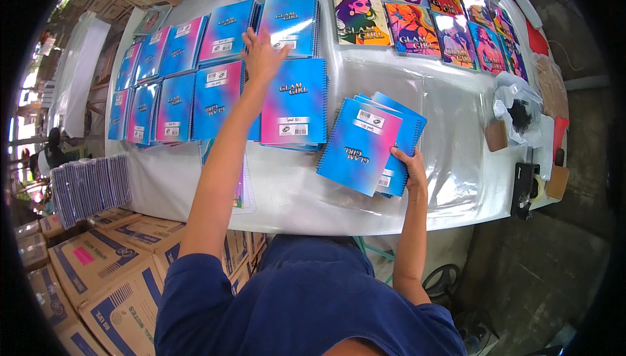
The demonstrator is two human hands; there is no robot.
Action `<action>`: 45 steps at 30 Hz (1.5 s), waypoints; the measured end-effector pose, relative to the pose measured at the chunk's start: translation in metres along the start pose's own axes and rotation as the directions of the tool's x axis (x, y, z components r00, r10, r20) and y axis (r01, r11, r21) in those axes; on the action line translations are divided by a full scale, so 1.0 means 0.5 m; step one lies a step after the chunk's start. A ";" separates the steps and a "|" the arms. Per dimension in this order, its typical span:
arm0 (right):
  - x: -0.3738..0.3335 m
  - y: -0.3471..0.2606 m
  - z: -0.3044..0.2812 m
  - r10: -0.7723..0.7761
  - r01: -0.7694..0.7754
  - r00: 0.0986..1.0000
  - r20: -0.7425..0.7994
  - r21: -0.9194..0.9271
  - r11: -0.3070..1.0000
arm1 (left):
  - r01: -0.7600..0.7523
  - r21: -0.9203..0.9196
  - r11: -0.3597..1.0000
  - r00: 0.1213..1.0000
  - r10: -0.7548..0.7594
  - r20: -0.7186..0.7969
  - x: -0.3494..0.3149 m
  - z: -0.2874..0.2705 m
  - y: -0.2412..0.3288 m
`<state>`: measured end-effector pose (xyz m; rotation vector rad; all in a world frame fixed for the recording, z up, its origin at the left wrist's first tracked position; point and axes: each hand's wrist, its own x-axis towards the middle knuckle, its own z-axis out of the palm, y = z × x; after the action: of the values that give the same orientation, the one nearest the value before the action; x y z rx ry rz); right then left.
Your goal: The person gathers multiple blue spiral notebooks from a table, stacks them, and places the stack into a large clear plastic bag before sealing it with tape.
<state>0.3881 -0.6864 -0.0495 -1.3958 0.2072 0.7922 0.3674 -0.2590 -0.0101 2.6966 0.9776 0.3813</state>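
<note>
My right hand point(413, 168) grips the lower right edge of a fanned stack of spiral notebooks point(355, 141). Their covers are blue and pink, and the top one lies upside down to me. Over the left rows, my left hand point(263, 57) reaches out with fingers spread. It is above the lower part of a blue spiral notebook point(287, 20) in the far row; whether it touches the cover I cannot tell. Nearer me lies another blue and pink notebook point(293, 95) on a pile. My left forearm hides part of an upside-down notebook point(215, 95).
Notebooks with illustrated covers point(414, 29) lie at the far right of the plastic-covered table point(450, 141). A tape dispenser point(523, 190) stands at the right edge. Cardboard boxes point(98, 258) fill the lower left, beside a row of stacked notebooks point(91, 186).
</note>
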 end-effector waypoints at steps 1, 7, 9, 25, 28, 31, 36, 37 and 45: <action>-0.002 -0.002 -0.001 -0.004 0.004 1.000 -0.001 0.002 1.000 | -0.004 -0.015 1.000 1.000 0.004 0.018 0.009 0.003 0.038; 0.002 -0.005 0.015 -0.013 0.014 1.000 0.009 -0.020 1.000 | 0.119 0.208 0.971 0.962 -0.165 0.218 0.077 0.080 0.140; -0.004 -0.003 0.013 -0.010 0.010 1.000 -0.005 -0.008 1.000 | 0.068 0.078 0.995 0.950 -0.089 0.300 0.097 0.071 0.154; -0.003 0.039 -0.043 0.005 -0.011 1.000 0.021 0.327 0.945 | -0.455 -0.355 0.817 0.664 0.577 0.476 -0.417 -0.098 0.366; 0.047 0.110 -0.123 -0.002 -0.018 0.999 0.048 0.407 0.913 | -0.491 -0.206 0.846 0.713 0.527 0.463 -0.439 0.006 0.289; 0.032 0.117 -0.110 -0.072 0.059 0.997 0.018 0.399 0.915 | -0.453 -0.169 0.875 0.814 0.483 0.321 -0.466 0.070 0.240; -0.015 0.057 -0.065 -0.054 0.009 0.995 0.081 0.475 0.880 | -0.143 -0.356 0.923 0.958 0.219 0.185 -0.473 0.076 0.255; -0.025 0.052 -0.065 -0.038 -0.058 0.984 0.173 0.517 0.854 | -0.048 -0.377 0.925 0.962 0.144 0.232 -0.468 0.082 0.255; -0.021 -0.059 -0.006 -0.010 0.003 0.991 0.132 0.051 0.999 | 0.391 -0.849 0.357 0.863 0.180 0.473 -0.459 0.034 0.284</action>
<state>0.3993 -0.6922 -0.0208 -1.2911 0.1189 0.8651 0.2863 -0.5171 -0.0175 1.4764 0.4877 0.1079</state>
